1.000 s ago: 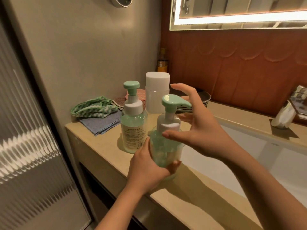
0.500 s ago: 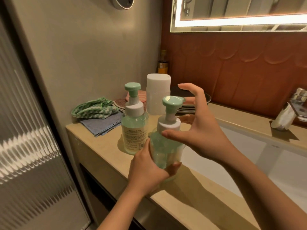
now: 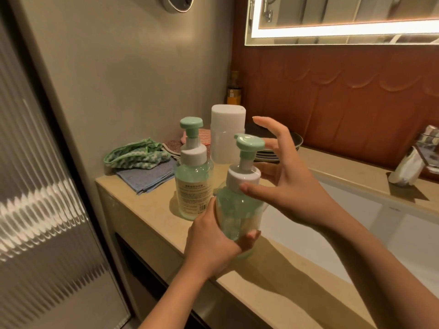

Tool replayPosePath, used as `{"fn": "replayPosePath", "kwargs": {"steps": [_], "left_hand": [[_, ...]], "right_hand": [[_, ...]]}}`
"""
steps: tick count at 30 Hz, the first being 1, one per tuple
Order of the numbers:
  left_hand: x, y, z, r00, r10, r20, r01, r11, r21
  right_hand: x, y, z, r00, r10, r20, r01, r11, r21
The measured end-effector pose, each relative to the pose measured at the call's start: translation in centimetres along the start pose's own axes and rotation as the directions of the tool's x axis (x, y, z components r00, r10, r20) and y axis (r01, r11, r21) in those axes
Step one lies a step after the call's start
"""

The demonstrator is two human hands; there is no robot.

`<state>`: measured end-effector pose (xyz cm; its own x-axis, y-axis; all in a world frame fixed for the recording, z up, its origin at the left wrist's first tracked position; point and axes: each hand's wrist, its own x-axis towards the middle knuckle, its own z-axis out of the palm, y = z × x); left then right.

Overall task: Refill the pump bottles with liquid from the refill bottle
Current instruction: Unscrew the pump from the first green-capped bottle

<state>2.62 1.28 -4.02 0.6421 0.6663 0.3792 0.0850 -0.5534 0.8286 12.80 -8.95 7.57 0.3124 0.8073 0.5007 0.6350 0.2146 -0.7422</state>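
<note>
My left hand (image 3: 213, 243) grips the body of the near pump bottle (image 3: 237, 210), a clear bottle with pale green liquid, a white collar and a green pump head (image 3: 250, 142), held upright over the counter's front edge. My right hand (image 3: 289, 186) wraps the white collar, thumb on its front, other fingers behind, index finger raised. A second pump bottle (image 3: 193, 186) of the same kind stands just behind to the left. The white, translucent refill bottle (image 3: 226, 136) stands behind both, capped.
The beige counter (image 3: 147, 210) carries a green patterned cloth (image 3: 137, 155) on a folded blue cloth (image 3: 145, 179) at the left wall. Stacked dark plates (image 3: 294, 141) sit behind my right hand. A sink (image 3: 356, 222) and faucet (image 3: 413, 162) lie to the right.
The green pump head has turned: its nozzle pointed right a second ago and now points left and back. Both hands kept their hold; the view shifted slightly.
</note>
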Motion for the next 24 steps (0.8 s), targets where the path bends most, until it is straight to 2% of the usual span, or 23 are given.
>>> {"fn": "replayPosePath", "kwargs": {"steps": [3, 7, 10, 13, 19, 24], "left_hand": [[0.1, 0.1, 0.0, 1.000, 0.010, -0.006, -0.010, 1.000, 0.008], [0.0, 0.1, 0.1, 1.000, -0.022, -0.011, 0.021, 0.999, -0.039], [0.0, 0.1, 0.0, 1.000, -0.018, -0.013, 0.018, 1.000, -0.016], [0.0, 0.1, 0.0, 1.000, -0.024, -0.019, 0.024, 1.000, -0.005], [0.1, -0.2, 0.1, 0.999, -0.028, -0.029, 0.028, 1.000, 0.008], [0.0, -0.1, 0.0, 1.000, -0.030, -0.009, 0.030, 0.999, 0.013]], "right_hand": [[-0.1, -0.2, 0.3, 0.999, 0.020, 0.029, -0.019, 0.999, -0.041], [0.0, -0.4, 1.0, 0.996, -0.028, -0.079, 0.013, 0.983, -0.184], [0.0, -0.4, 0.9, 0.994, -0.065, -0.091, 0.044, 0.977, -0.211], [0.0, -0.8, 0.5, 0.988, -0.087, -0.124, 0.063, 0.980, -0.187], [0.2, -1.5, -0.7, 0.947, -0.148, -0.284, 0.125, 0.988, -0.094], [0.2, -1.9, -2.3, 0.895, -0.116, -0.430, 0.149, 0.988, 0.043]]}}
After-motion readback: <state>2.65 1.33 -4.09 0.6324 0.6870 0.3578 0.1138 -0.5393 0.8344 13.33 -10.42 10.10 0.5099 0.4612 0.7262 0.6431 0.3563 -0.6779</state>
